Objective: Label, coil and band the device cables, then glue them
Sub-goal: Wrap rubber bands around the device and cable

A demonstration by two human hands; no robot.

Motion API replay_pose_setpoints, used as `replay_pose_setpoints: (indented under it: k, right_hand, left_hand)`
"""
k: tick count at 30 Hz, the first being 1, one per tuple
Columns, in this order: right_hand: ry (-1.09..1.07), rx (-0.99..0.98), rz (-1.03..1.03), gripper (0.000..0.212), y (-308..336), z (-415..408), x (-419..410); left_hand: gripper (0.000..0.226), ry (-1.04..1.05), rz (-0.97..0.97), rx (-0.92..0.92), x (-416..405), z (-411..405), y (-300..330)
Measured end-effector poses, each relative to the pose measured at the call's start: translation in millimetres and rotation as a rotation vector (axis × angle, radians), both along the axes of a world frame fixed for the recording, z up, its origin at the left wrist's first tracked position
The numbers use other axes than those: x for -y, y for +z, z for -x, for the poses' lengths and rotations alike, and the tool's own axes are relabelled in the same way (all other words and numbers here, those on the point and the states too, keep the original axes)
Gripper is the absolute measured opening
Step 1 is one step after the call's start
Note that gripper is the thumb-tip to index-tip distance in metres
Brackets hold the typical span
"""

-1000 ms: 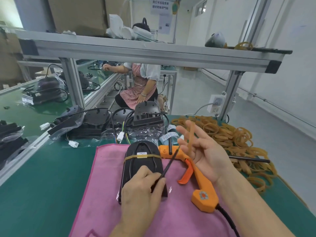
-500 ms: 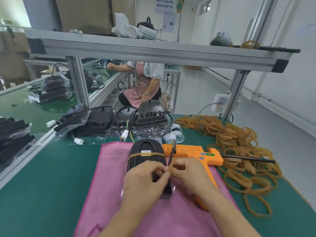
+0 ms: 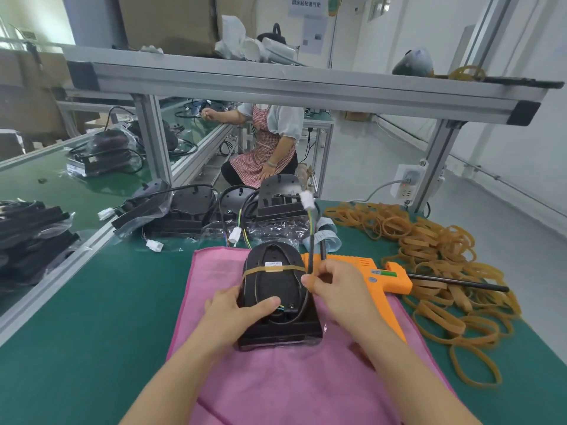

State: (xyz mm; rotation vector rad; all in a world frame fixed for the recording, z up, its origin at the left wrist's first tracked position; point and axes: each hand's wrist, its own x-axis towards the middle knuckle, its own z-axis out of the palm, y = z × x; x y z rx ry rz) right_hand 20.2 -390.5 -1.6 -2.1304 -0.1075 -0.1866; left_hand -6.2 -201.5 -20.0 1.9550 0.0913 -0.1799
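Note:
A black device (image 3: 277,297) lies on a pink cloth (image 3: 294,378), with a tan rubber band (image 3: 273,269) round its far end. My left hand (image 3: 236,314) grips the device's left side, thumb on top near coloured wires. My right hand (image 3: 334,286) pinches the black cable (image 3: 311,256) at the device's right edge. The cable stands upright and ends in a white connector (image 3: 306,200). An orange glue gun (image 3: 374,274) lies on the cloth behind my right hand.
A heap of tan rubber bands (image 3: 435,259) covers the green table on the right. More bagged black devices (image 3: 184,213) with cables sit behind the cloth. A metal frame post (image 3: 429,167) holds a power socket (image 3: 405,182). Another person (image 3: 267,142) sits beyond.
My right hand dropped from mid-air to the device and took the cable. It has since lifted the cable upright, raising the white connector. My left hand shifted to the device's left side.

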Motion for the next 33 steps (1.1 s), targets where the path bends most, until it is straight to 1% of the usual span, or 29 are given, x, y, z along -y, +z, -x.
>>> replay_pose_setpoints:
  k: [2, 3, 6, 8, 10, 12, 13, 14, 17, 18, 20, 22, 23, 25, 27, 29, 31, 33]
  right_hand:
    - [0.000, -0.041, 0.096, 0.026, -4.3, -6.1, -2.3]
    - [0.001, -0.068, 0.122, 0.026, -5.6, -8.7, -2.9]
    - [0.003, -0.156, 0.199, 0.029, -6.1, -14.7, -0.4]
    - [0.035, -0.237, 0.190, 0.032, -5.2, -16.2, 1.2]
    - [0.058, -0.305, 0.112, 0.028, -4.8, -16.0, 2.6]
    - [0.065, -0.328, 0.037, 0.023, -5.3, -14.3, 4.0]
    - [0.067, -0.332, -0.006, 0.020, -5.6, -13.1, 4.7]
    - [0.069, -0.329, -0.052, 0.019, -5.7, -11.3, 5.3]
    - [0.055, -0.262, -0.218, 0.016, -4.0, -5.9, 7.3]
    - [0.049, -0.244, -0.285, 0.015, -1.2, -4.4, 8.4]
    - [0.068, -0.254, -0.365, 0.026, 5.7, -2.7, 11.2]
    - [0.119, -0.325, -0.386, 0.039, 10.5, -3.2, 13.6]
    - [0.138, -0.365, -0.374, 0.042, 12.0, -3.6, 15.0]
    - [0.180, -0.455, -0.382, 0.044, 14.5, -3.9, 16.4]
    - [0.236, -0.514, -0.488, 0.041, 16.4, -3.8, 17.4]
    - [0.271, -0.513, -0.565, 0.039, 18.7, -5.5, 20.3]
    - [0.305, -0.499, -0.607, 0.037, 22.0, -6.0, 22.2]
    - [0.310, -0.471, -0.630, 0.035, 25.3, -7.2, 21.9]
  left_hand:
    - [0.078, 0.015, -0.053, -0.026, 1.1, 0.1, 0.2]
    - [0.076, 0.026, -0.047, -0.036, 1.9, 0.0, 0.8]
    - [0.073, 0.047, 0.119, -0.034, 5.0, -0.7, 2.2]
    - [0.069, 0.086, 0.201, -0.019, 7.8, 1.2, 1.9]
    - [0.056, 0.146, 0.273, -0.013, 11.7, 4.4, 0.6]
    - [0.042, 0.183, 0.387, 0.004, 16.7, 6.4, 0.5]
    - [0.041, 0.204, 0.440, 0.010, 18.9, 6.9, 2.5]
    - [0.046, 0.231, 0.494, 0.009, 21.1, 5.9, 5.8]
    - [0.075, 0.282, 0.684, -0.004, 22.3, -1.1, 13.3]
    - [0.078, 0.286, 0.751, 0.001, 21.6, -3.4, 14.8]
    - [0.078, 0.259, 0.844, 0.018, 19.6, -8.8, 15.5]
    - [0.076, 0.207, 0.875, 0.035, 18.8, -12.4, 14.5]
    - [0.075, 0.187, 0.880, 0.048, 18.4, -13.7, 13.9]
    - [0.074, 0.156, 0.888, 0.071, 17.8, -16.4, 14.8]
    - [0.072, 0.122, 0.885, 0.092, 17.9, -19.8, 16.5]
    - [0.073, 0.087, 0.887, 0.114, 18.0, -24.8, 19.1]
    - [0.068, 0.063, 0.890, 0.133, 18.4, -29.5, 22.5]
    - [0.068, 0.037, 0.880, 0.135, 18.9, -32.4, 26.0]
